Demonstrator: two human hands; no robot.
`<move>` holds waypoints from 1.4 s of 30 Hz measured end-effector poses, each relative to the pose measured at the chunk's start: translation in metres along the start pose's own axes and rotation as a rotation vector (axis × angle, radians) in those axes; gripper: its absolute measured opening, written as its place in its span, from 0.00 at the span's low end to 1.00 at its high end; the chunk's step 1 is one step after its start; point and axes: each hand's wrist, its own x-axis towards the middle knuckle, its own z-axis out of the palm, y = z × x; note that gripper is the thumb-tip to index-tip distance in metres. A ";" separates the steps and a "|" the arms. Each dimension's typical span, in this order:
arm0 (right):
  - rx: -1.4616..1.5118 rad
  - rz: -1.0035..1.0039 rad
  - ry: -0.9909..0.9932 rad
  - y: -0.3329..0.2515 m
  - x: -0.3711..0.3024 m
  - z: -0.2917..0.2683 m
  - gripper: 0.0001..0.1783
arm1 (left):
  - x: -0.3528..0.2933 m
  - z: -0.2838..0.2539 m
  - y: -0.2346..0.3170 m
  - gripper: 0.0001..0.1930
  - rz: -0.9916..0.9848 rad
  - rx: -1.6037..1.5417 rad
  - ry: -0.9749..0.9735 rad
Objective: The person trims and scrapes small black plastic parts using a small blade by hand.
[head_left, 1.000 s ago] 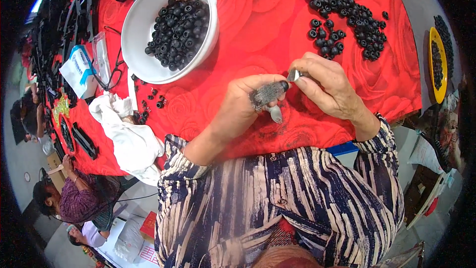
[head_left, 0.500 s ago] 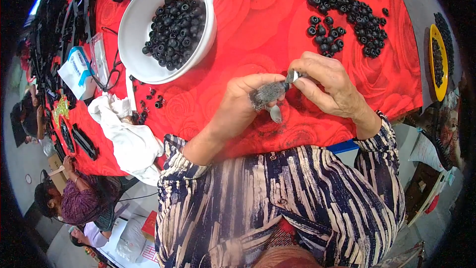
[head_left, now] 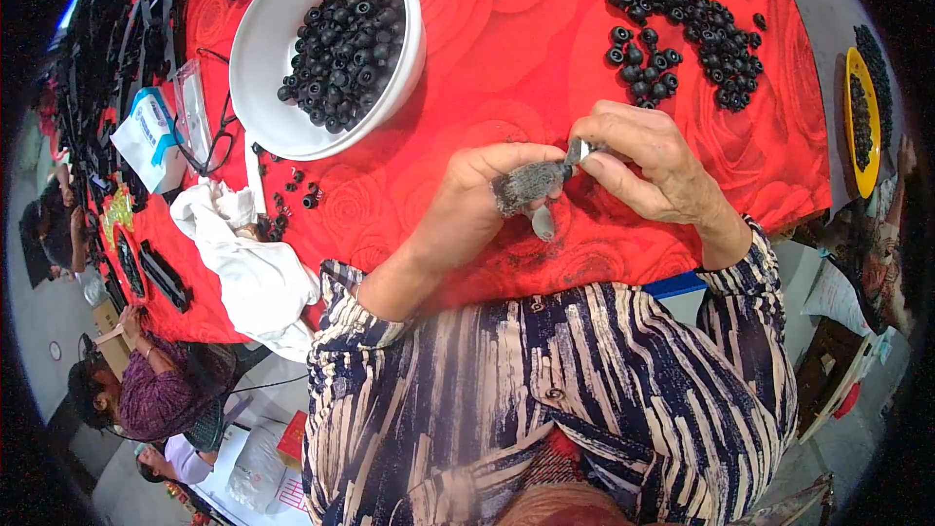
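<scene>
Over the near part of the red table, my left hand (head_left: pixel 467 197) is closed. A fuzzy, dark grey, dusty piece (head_left: pixel 529 185) shows at its fingers, perhaps a finger covering. A smooth grey tip (head_left: pixel 542 224) pokes out below it. At the end of the left fingers is a small black part (head_left: pixel 565 171), mostly hidden. My right hand (head_left: pixel 648 161) pinches a small flat piece with a bright white face (head_left: pixel 583 150), blade-like in look, against that black part. Dark crumbs lie on the cloth beneath the hands.
A white bowl (head_left: pixel 417 58) holds many black round parts. More black parts (head_left: pixel 721 49) are heaped at the far right. A white cloth (head_left: pixel 255 282), glasses (head_left: pixel 222 151) and small black bits lie left. A yellow tray (head_left: pixel 870 180) stands right. Another person (head_left: pixel 161 390) sits lower left.
Both hands keep nearly the same place and grip. The small flat piece in my right hand has shifted very slightly, its white face now showing a little more. The view has moved slightly.
</scene>
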 end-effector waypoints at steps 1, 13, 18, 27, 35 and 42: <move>0.002 0.002 -0.003 0.000 0.000 0.000 0.07 | 0.000 0.001 0.000 0.11 0.002 -0.004 0.000; 0.005 0.002 -0.032 0.001 -0.001 -0.002 0.08 | 0.001 -0.002 -0.001 0.14 0.040 0.048 -0.034; 0.020 -0.007 -0.039 0.002 -0.001 -0.003 0.08 | 0.001 -0.001 -0.001 0.14 0.018 0.043 -0.042; 0.017 0.009 -0.057 0.002 0.000 -0.004 0.07 | 0.001 -0.003 -0.001 0.14 0.018 0.009 -0.042; -0.002 -0.028 -0.010 0.004 -0.002 0.000 0.08 | 0.002 -0.003 -0.001 0.12 0.032 -0.008 -0.051; 0.017 -0.023 -0.044 0.003 0.000 -0.003 0.07 | -0.001 0.003 -0.003 0.12 0.089 0.104 0.020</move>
